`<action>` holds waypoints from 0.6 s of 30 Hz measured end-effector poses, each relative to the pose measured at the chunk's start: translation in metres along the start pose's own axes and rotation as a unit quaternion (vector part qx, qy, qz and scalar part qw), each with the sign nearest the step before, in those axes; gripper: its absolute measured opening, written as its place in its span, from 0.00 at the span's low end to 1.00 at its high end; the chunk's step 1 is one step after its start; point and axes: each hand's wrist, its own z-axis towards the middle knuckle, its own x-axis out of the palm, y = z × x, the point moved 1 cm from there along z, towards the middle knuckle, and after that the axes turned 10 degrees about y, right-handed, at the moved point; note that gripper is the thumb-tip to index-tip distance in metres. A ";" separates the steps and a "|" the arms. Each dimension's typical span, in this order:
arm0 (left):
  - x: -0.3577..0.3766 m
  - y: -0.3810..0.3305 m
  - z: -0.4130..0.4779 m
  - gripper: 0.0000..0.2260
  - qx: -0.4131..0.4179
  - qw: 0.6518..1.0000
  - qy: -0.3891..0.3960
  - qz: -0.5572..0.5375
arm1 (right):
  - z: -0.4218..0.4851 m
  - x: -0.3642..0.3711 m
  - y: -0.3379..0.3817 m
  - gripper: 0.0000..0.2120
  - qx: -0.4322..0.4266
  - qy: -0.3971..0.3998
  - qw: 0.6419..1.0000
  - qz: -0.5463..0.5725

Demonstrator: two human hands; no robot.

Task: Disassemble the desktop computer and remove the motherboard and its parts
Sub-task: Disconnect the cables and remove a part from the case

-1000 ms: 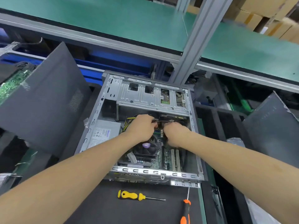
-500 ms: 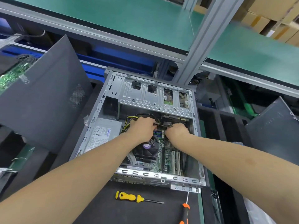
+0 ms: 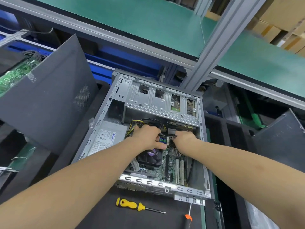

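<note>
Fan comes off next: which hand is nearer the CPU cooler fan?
Left. The left hand sits just above the CPU cooler fan, thumb at its edge; the right hand is farther, up to its right.

**Things Around the Work Spot**

A yellow-handled screwdriver (image 3: pixel 130 204) lies at 6 o'clock on the black mat (image 3: pixel 102 217). Just to its right, an orange-handled screwdriver (image 3: pixel 188 218) stands out. At 9 o'clock a big dark grey panel (image 3: pixel 49 104) leans. Brown cardboard boxes (image 3: pixel 280 25) sit at 1 o'clock.
</note>
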 end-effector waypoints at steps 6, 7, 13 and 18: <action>0.001 0.000 0.002 0.20 -0.003 1.000 -0.004 0.013 | 0.001 -0.002 0.000 0.24 0.008 0.027 1.000 -0.012; 0.000 0.001 0.002 0.20 -0.003 1.000 -0.004 0.012 | 0.000 -0.002 0.001 0.24 0.008 0.027 1.000 -0.012; 0.001 0.002 0.004 0.23 -0.004 1.000 0.000 0.010 | 0.001 0.000 0.000 0.25 0.000 0.031 0.999 -0.032; 0.001 0.002 0.005 0.26 -0.003 1.000 0.004 0.007 | -0.001 -0.001 0.002 0.27 -0.007 0.036 0.998 -0.047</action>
